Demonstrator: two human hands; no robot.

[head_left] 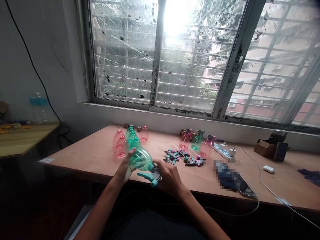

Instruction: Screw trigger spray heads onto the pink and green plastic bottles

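Observation:
My left hand (125,168) is wrapped round the body of a green plastic spray bottle (140,159), held on its side over the front edge of the wooden table (100,156). Closed on the teal and black trigger sprayer head (152,175) at the bottle's neck is my right hand (170,178). Just beyond my left hand stands a cluster of pink and green bottles without heads (125,141).
Loose trigger heads (183,156) lie in the table's middle. Behind them stand three bottles with sprayers fitted (196,141). A power strip (225,148) with white cables, a phone (246,190), a white case (268,169) and a cardboard box (265,146) lie to the right. A second desk (25,138) is at left.

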